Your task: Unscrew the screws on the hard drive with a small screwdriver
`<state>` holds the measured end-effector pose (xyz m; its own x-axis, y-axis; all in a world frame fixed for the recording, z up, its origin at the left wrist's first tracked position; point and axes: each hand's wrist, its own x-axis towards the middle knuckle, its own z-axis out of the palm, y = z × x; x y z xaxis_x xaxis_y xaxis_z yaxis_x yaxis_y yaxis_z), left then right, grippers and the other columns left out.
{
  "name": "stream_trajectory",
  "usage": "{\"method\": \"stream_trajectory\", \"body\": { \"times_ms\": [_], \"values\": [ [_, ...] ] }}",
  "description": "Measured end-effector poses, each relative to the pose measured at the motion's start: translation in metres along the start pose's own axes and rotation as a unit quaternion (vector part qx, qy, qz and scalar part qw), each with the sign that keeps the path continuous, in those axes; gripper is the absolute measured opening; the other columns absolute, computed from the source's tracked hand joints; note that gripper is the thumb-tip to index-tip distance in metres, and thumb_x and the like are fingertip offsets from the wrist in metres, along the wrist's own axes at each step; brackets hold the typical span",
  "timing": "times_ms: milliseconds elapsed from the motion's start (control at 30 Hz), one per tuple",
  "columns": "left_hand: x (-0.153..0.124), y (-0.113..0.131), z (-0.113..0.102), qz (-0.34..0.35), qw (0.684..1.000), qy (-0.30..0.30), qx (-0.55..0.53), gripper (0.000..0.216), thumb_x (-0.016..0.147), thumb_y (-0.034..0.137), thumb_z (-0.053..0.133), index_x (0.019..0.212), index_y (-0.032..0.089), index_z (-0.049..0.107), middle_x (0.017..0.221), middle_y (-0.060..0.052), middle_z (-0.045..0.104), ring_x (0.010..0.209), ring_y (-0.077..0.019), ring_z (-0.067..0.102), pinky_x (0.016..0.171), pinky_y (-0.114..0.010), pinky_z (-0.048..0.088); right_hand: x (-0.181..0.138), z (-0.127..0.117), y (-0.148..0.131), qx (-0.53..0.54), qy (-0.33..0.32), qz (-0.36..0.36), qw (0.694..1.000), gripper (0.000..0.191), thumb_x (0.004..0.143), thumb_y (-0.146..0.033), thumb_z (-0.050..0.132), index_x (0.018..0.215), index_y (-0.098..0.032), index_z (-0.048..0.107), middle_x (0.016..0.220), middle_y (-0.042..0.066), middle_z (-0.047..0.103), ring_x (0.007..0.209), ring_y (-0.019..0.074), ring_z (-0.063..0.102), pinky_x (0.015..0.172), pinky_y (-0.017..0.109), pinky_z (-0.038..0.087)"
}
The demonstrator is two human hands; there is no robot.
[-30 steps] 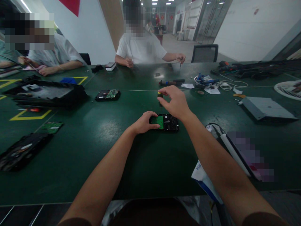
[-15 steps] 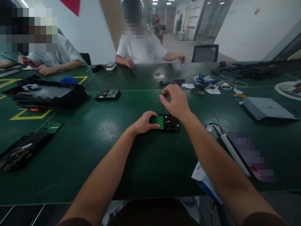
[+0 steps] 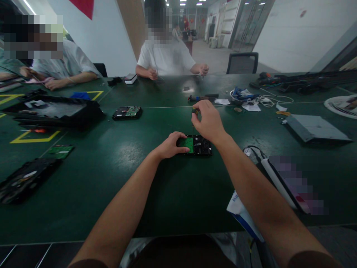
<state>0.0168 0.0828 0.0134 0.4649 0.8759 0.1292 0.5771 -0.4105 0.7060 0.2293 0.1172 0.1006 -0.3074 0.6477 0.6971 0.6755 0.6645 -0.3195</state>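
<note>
A black hard drive [image 3: 202,146] with a green circuit board [image 3: 187,143] facing up lies on the dark green table [image 3: 167,193] in front of me. My left hand [image 3: 169,146] grips the drive's left end, thumb resting on the board. My right hand [image 3: 208,121] is closed in a pinch round the yellow-and-black handle of a small screwdriver [image 3: 194,111], which stands upright with its thin shaft reaching down to the drive's top face.
Another hard drive [image 3: 127,112] lies further left, a black tray [image 3: 52,111] beyond it, a dismantled drive [image 3: 26,178] and loose green board [image 3: 60,151] at near left. A grey box [image 3: 316,128], cables [image 3: 251,97] and tools sit right. Two people work across the table.
My right hand has shifted slightly right and closed tighter round the screwdriver handle, which now stands more upright. The person opposite drew a hand inward. My left hand has stayed put.
</note>
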Motion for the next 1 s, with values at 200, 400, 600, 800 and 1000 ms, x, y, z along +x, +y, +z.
{"method": "stream_trajectory", "body": {
  "times_ms": [200,400,600,800,1000],
  "values": [
    [-0.0010,0.0020,-0.0006,-0.002,1.000,0.000,0.001,0.060,0.080,0.048,0.079,0.131,0.023,0.058,0.141,-0.012,0.056,0.132,-0.0303,0.052,0.114,-0.048,0.043,0.0005,-0.0004,0.0002,0.016,0.006,0.012,1.000,0.015,0.090,-0.027,0.062,0.104,-0.021,0.060,0.104,0.010,0.065,0.094,0.0271,0.062,0.083,0.043,0.050],
    [0.0004,-0.0010,0.0003,0.007,1.000,0.003,0.000,0.061,0.080,0.048,0.079,0.131,0.022,0.058,0.139,-0.012,0.056,0.130,-0.0302,0.053,0.114,-0.049,0.043,0.0002,0.0003,-0.0007,0.027,0.016,-0.007,0.999,0.018,0.090,-0.021,0.058,0.107,-0.022,0.063,0.108,0.011,0.063,0.100,0.0278,0.062,0.089,0.046,0.050],
    [0.0002,-0.0011,0.0006,0.002,1.000,0.003,-0.002,0.060,0.079,0.048,0.079,0.130,0.023,0.059,0.140,-0.012,0.056,0.130,-0.0304,0.053,0.113,-0.049,0.043,0.0007,0.0034,0.0044,0.045,0.011,0.033,0.998,0.019,0.089,-0.025,0.063,0.107,-0.023,0.059,0.102,0.008,0.066,0.093,0.0261,0.062,0.083,0.043,0.051],
    [0.0001,0.0021,0.0008,0.004,1.000,0.008,0.000,0.058,0.079,0.046,0.079,0.129,0.022,0.059,0.138,-0.012,0.057,0.129,-0.0300,0.053,0.113,-0.048,0.043,-0.0003,0.0005,0.0011,0.021,0.003,0.003,1.000,0.014,0.093,-0.027,0.059,0.106,-0.023,0.062,0.105,0.009,0.065,0.096,0.0262,0.063,0.087,0.044,0.050],
    [-0.0011,0.0045,-0.0012,-0.005,1.000,-0.002,-0.001,0.059,0.080,0.047,0.078,0.130,0.023,0.058,0.140,-0.012,0.056,0.130,-0.0299,0.052,0.113,-0.048,0.043,0.0008,0.0020,0.0038,0.034,0.016,0.024,0.999,0.018,0.088,-0.020,0.061,0.105,-0.022,0.058,0.104,0.009,0.066,0.095,0.0261,0.063,0.085,0.043,0.050]
  ]
}}
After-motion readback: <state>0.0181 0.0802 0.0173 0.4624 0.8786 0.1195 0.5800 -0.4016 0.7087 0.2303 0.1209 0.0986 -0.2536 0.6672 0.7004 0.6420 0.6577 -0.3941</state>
